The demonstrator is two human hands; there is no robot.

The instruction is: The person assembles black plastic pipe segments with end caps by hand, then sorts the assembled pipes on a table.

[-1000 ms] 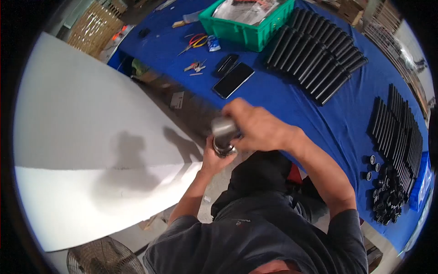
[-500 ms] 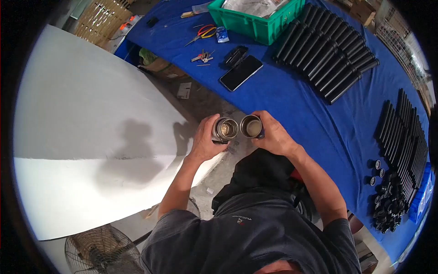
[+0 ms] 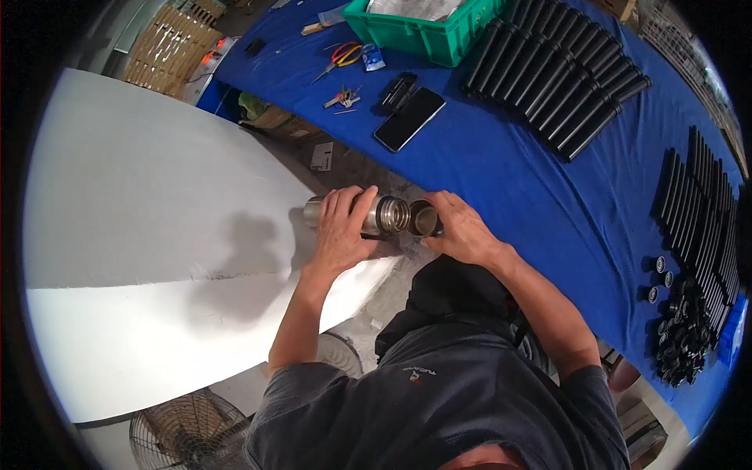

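My left hand (image 3: 345, 227) wraps round a steel thermos flask (image 3: 313, 211), which lies tilted on its side with its open threaded mouth facing right. In my right hand (image 3: 462, 227) is a metal cup (image 3: 424, 218), its open end turned up and toward the flask. The flask's mouth is right at the cup's rim. Both are held in front of my body, over the gap between the white board and the blue-covered table.
On the blue table (image 3: 501, 188) are a phone (image 3: 410, 119), keys (image 3: 342, 97), pliers (image 3: 338, 61), a green crate (image 3: 439, 35) and rows of black tubes (image 3: 560, 78). Small black caps (image 3: 680, 333) lie at the right. A white board (image 3: 157, 180) spans the left, above a fan (image 3: 188, 431).
The flask has gone from upright to tipped, its mouth now toward the cup. My right hand has drawn the cup slightly left, close to the flask's mouth.
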